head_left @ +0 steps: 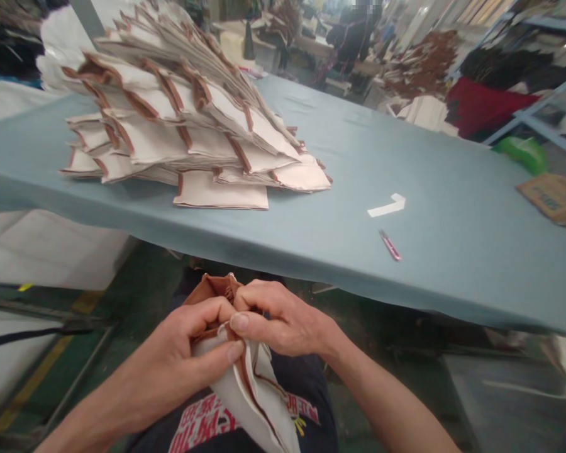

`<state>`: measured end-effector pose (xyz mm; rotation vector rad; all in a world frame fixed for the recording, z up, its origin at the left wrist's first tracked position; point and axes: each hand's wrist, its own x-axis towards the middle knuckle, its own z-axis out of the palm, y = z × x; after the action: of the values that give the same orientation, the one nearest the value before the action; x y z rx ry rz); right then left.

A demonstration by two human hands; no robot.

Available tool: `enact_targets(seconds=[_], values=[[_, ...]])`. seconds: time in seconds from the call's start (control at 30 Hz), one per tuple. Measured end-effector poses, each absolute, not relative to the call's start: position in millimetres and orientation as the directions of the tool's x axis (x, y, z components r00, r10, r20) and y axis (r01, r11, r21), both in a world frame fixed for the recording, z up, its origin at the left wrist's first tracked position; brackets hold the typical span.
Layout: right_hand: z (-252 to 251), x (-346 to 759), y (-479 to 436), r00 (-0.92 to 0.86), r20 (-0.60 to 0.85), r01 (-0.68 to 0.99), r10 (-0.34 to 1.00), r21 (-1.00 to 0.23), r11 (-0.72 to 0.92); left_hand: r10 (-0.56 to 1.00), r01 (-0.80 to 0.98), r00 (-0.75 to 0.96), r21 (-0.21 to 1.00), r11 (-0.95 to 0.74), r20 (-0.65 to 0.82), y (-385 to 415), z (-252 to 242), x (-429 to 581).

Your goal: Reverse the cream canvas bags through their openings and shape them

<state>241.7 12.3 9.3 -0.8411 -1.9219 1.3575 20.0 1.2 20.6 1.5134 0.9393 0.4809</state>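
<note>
Over my lap, below the table's front edge, I hold a white fabric piece with brown trim (257,402), probably sewn, its brown inside showing at the top. My left hand (193,352) pinches its upper edge, thumb on the white side. My right hand (276,318) grips the same edge just beside it, thumb and forefinger closed together. The two hands nearly touch at the thumbs. What lies right between the fingertips is partly hidden.
A tall leaning pile of white, brown-edged fabric pieces (160,138) stands on the blue-covered table (311,245). Pink thread snips (390,245) and a white paper strip (387,206) lie to its right. A brown packet (556,198) and a green item (523,154) are at the far right.
</note>
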Motion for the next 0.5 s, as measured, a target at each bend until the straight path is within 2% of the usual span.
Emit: enact_targets(seconds=[0.1,0.27,0.37,0.5], values=[[6,242,12,-0.607,0.111,0.135,0.787,-0.961,0.240,0.774,0.296,0.592,0.954,0.050,-0.224,2,17,17],[14,242,12,-0.609,0.097,0.235,0.788,-0.926,0.296,0.746,0.247,0.638,0.968,0.036,-0.190,2,21,19],[24,243,13,-0.613,0.158,0.305,0.774,-0.856,0.416,0.699,0.236,0.683,0.970,0.064,-0.213,6,26,17],[39,248,14,-0.606,0.175,0.414,0.776,-0.764,0.495,0.671,0.297,0.713,0.955,-0.028,-0.202,13,29,8]])
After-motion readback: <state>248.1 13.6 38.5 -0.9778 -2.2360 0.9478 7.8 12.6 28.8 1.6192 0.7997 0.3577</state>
